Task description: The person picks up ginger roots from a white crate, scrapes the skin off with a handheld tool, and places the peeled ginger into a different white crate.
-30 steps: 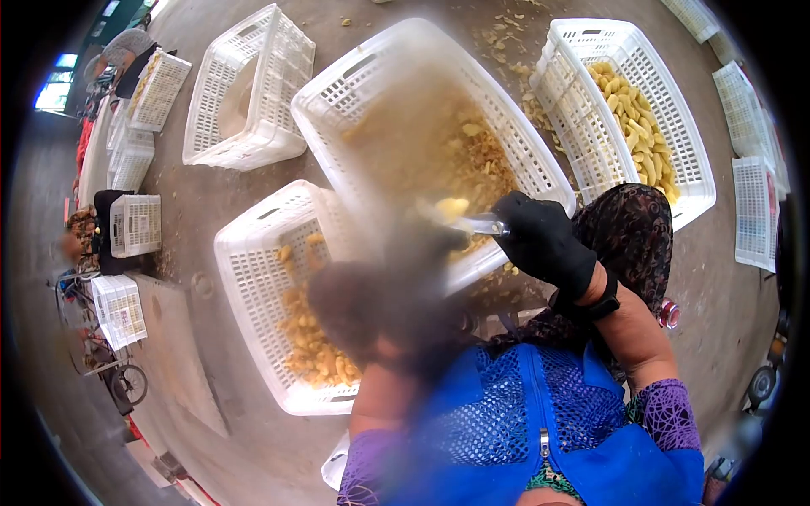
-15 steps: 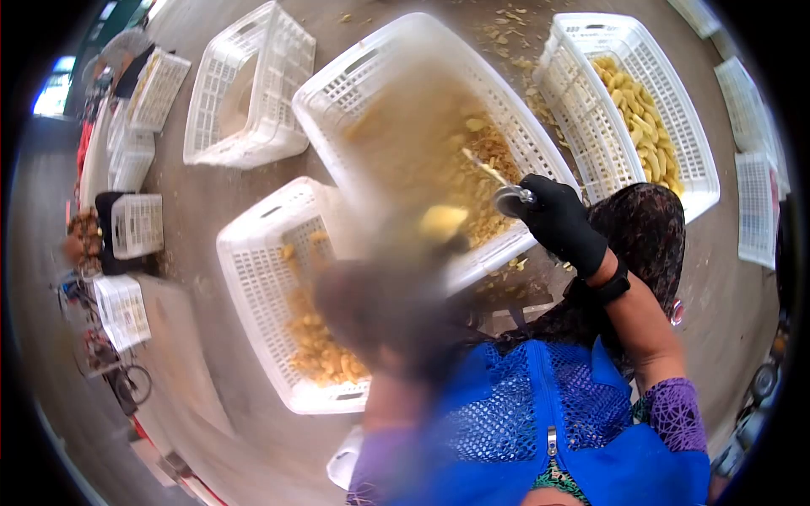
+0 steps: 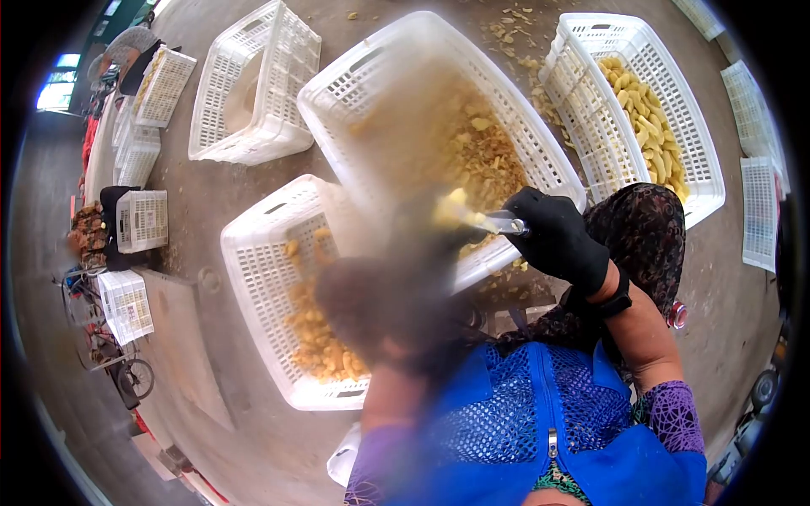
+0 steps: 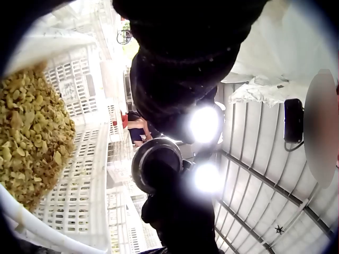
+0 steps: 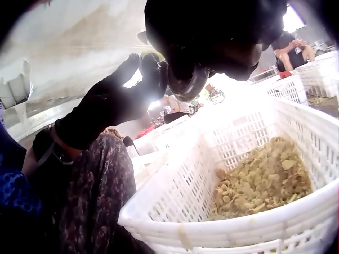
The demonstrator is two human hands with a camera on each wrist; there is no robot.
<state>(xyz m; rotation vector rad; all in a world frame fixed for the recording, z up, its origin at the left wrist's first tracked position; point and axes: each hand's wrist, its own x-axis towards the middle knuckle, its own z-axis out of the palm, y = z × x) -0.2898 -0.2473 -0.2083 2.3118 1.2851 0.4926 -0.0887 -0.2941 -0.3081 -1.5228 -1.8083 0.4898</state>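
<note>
In the head view the right hand (image 3: 558, 242), in a black glove, grips a metal tool (image 3: 504, 224) whose tip touches a pale yellow piece (image 3: 453, 208). The left hand (image 3: 392, 287), dark-gloved and blurred by a smear, holds that piece above the big crate's near end. The left wrist view has the left hand (image 4: 185, 58) above and the right hand (image 4: 183, 222) below, beside the tool's round metal part (image 4: 158, 165). In the right wrist view the right hand (image 5: 217, 37) is over the round part (image 5: 186, 84); the left hand (image 5: 108, 103) faces it, its piece hidden.
A big white crate (image 3: 523, 110) contains peel scraps (image 3: 489, 160). At lower left a crate (image 3: 253, 337) has yellow-orange pieces (image 3: 325, 346); at right another crate (image 3: 696, 143) has yellow pieces (image 3: 650, 135). Further crates, scattered scraps and seated people are around.
The right hand and tool moved right, away from the yellow piece, then came back left against it. The piece dipped slightly and rose again in the left hand.
</note>
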